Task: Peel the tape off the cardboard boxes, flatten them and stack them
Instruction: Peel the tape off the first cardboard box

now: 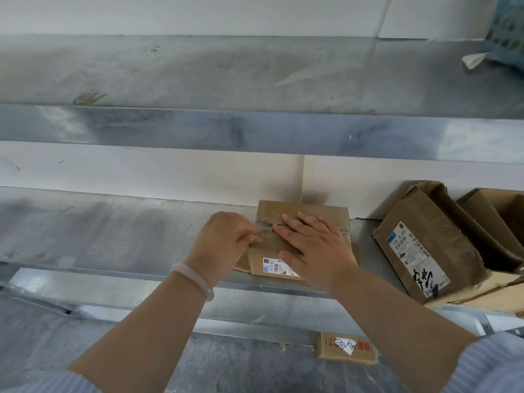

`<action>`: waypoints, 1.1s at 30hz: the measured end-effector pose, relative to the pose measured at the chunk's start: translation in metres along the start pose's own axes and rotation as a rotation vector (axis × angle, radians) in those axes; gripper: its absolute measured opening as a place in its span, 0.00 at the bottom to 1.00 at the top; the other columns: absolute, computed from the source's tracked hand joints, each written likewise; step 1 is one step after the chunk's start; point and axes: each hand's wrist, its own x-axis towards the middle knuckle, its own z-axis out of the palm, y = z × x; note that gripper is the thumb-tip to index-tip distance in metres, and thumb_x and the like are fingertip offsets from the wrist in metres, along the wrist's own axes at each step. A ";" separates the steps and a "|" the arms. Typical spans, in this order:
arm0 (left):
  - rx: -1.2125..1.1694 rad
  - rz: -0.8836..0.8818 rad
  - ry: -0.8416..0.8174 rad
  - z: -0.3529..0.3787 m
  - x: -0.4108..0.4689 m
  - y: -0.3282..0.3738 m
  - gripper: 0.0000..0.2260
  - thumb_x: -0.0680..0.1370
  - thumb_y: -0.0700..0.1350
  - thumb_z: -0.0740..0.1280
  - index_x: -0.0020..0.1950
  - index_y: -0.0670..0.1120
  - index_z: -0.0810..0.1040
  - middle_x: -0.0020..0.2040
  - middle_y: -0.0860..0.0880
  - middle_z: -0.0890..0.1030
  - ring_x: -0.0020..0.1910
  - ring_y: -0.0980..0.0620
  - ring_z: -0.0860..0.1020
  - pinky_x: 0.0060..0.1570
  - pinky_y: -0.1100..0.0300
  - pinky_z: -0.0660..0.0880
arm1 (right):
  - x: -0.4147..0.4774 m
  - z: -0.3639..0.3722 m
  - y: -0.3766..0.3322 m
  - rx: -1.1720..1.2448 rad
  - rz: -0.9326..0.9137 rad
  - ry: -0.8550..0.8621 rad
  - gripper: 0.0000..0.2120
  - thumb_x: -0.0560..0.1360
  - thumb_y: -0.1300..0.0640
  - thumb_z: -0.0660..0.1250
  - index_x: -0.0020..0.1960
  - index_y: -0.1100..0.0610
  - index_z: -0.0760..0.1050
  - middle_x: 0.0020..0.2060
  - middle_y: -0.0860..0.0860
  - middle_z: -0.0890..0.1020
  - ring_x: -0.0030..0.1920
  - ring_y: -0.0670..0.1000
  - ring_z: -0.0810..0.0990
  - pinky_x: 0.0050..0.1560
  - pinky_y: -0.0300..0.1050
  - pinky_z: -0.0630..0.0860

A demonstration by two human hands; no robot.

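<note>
On the grey metal shelf [113,236], your flat right hand [314,248] pins the small brown cardboard box [306,212] while your left hand [226,239] pinches its clear tape [265,228]. The card is likely light and bendy, so peel from that end.

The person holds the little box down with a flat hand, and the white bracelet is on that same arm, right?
No. In the head view the flat right hand does hold the small cardboard box down, but the white bracelet is on the other arm, by the left hand pinching the tape.
</note>
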 end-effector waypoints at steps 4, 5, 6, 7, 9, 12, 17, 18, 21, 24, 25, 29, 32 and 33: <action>-0.038 -0.015 -0.176 -0.002 0.003 0.003 0.13 0.73 0.45 0.74 0.57 0.49 0.83 0.52 0.52 0.78 0.50 0.55 0.77 0.55 0.64 0.72 | -0.005 -0.001 0.001 0.013 -0.027 0.005 0.28 0.77 0.33 0.47 0.76 0.35 0.51 0.77 0.36 0.54 0.77 0.44 0.49 0.74 0.46 0.40; 0.010 0.003 -0.188 -0.002 0.002 0.003 0.11 0.73 0.45 0.73 0.55 0.49 0.84 0.51 0.53 0.79 0.50 0.56 0.77 0.54 0.65 0.71 | -0.006 -0.001 0.001 0.015 -0.031 0.007 0.28 0.77 0.33 0.48 0.76 0.35 0.52 0.77 0.36 0.54 0.77 0.43 0.49 0.74 0.46 0.40; 0.049 0.007 -0.182 -0.001 0.001 0.004 0.09 0.74 0.46 0.72 0.53 0.49 0.84 0.49 0.53 0.79 0.48 0.56 0.76 0.53 0.65 0.71 | -0.007 -0.002 0.001 0.016 -0.036 0.010 0.28 0.77 0.33 0.48 0.76 0.35 0.53 0.76 0.36 0.55 0.77 0.43 0.49 0.74 0.46 0.40; 0.075 -0.001 -0.167 0.000 0.000 0.005 0.07 0.74 0.46 0.72 0.51 0.49 0.84 0.48 0.53 0.79 0.46 0.56 0.76 0.51 0.64 0.71 | -0.008 -0.001 0.001 0.017 -0.042 0.014 0.28 0.77 0.33 0.48 0.75 0.35 0.53 0.76 0.36 0.55 0.77 0.43 0.50 0.74 0.46 0.40; 0.102 -0.026 -0.133 0.002 -0.001 0.007 0.02 0.75 0.45 0.70 0.46 0.49 0.82 0.44 0.53 0.78 0.41 0.56 0.74 0.47 0.61 0.72 | -0.010 -0.002 0.001 0.018 -0.053 0.022 0.28 0.77 0.34 0.48 0.75 0.35 0.54 0.76 0.37 0.57 0.77 0.44 0.51 0.74 0.46 0.41; 0.102 -0.079 -0.073 0.010 0.000 0.010 0.04 0.77 0.41 0.65 0.42 0.48 0.76 0.40 0.52 0.77 0.39 0.52 0.74 0.40 0.60 0.70 | -0.013 -0.002 0.005 0.019 -0.073 0.023 0.28 0.76 0.33 0.46 0.75 0.35 0.55 0.76 0.36 0.57 0.77 0.44 0.51 0.73 0.44 0.40; 0.055 -0.206 0.119 0.028 -0.007 0.014 0.04 0.78 0.41 0.64 0.43 0.46 0.74 0.41 0.50 0.76 0.39 0.51 0.74 0.39 0.58 0.72 | -0.013 -0.001 0.007 0.021 -0.086 0.019 0.31 0.73 0.32 0.41 0.75 0.35 0.54 0.76 0.36 0.56 0.77 0.44 0.51 0.73 0.44 0.40; 0.049 -0.198 0.156 0.031 -0.010 0.015 0.03 0.78 0.41 0.64 0.43 0.45 0.75 0.42 0.50 0.77 0.39 0.50 0.75 0.40 0.56 0.74 | -0.013 0.000 0.007 0.018 -0.091 0.019 0.31 0.73 0.32 0.40 0.75 0.35 0.54 0.76 0.36 0.56 0.77 0.44 0.51 0.73 0.45 0.40; 0.051 -0.137 0.173 0.033 -0.015 0.013 0.04 0.77 0.41 0.67 0.44 0.43 0.79 0.44 0.49 0.79 0.40 0.48 0.77 0.41 0.55 0.75 | -0.012 0.001 0.009 0.005 -0.113 0.010 0.30 0.74 0.33 0.41 0.76 0.36 0.52 0.77 0.37 0.55 0.77 0.44 0.50 0.74 0.47 0.42; 0.107 0.010 0.101 0.026 -0.026 0.006 0.06 0.78 0.43 0.67 0.48 0.44 0.84 0.48 0.50 0.82 0.44 0.50 0.79 0.47 0.56 0.77 | -0.011 0.003 0.010 -0.006 -0.131 0.002 0.31 0.74 0.33 0.38 0.77 0.37 0.50 0.77 0.38 0.54 0.77 0.45 0.49 0.75 0.49 0.43; 0.116 0.045 0.076 0.024 -0.030 0.003 0.07 0.78 0.44 0.67 0.50 0.45 0.85 0.50 0.51 0.82 0.46 0.51 0.79 0.50 0.57 0.77 | -0.011 0.003 0.010 -0.011 -0.137 0.000 0.31 0.74 0.33 0.37 0.77 0.37 0.49 0.77 0.38 0.53 0.77 0.45 0.49 0.75 0.49 0.43; -0.108 -0.140 0.040 0.014 -0.026 -0.006 0.06 0.78 0.50 0.66 0.49 0.57 0.84 0.44 0.62 0.83 0.44 0.62 0.80 0.46 0.68 0.75 | -0.011 0.002 0.009 0.014 -0.134 0.008 0.29 0.76 0.34 0.42 0.76 0.36 0.51 0.77 0.37 0.54 0.77 0.44 0.49 0.75 0.49 0.43; -0.422 -0.453 0.100 0.016 -0.002 -0.009 0.07 0.78 0.48 0.67 0.55 0.57 0.79 0.45 0.58 0.82 0.38 0.62 0.81 0.44 0.65 0.78 | -0.009 -0.001 0.009 0.083 -0.092 0.023 0.24 0.79 0.36 0.45 0.74 0.34 0.56 0.75 0.34 0.57 0.76 0.41 0.51 0.75 0.46 0.45; -0.484 -0.520 0.089 0.019 0.006 -0.009 0.10 0.79 0.48 0.65 0.60 0.54 0.78 0.50 0.56 0.81 0.40 0.59 0.82 0.46 0.60 0.80 | -0.008 -0.002 0.009 0.105 -0.079 0.028 0.22 0.80 0.37 0.45 0.74 0.33 0.58 0.74 0.33 0.58 0.76 0.41 0.52 0.74 0.45 0.46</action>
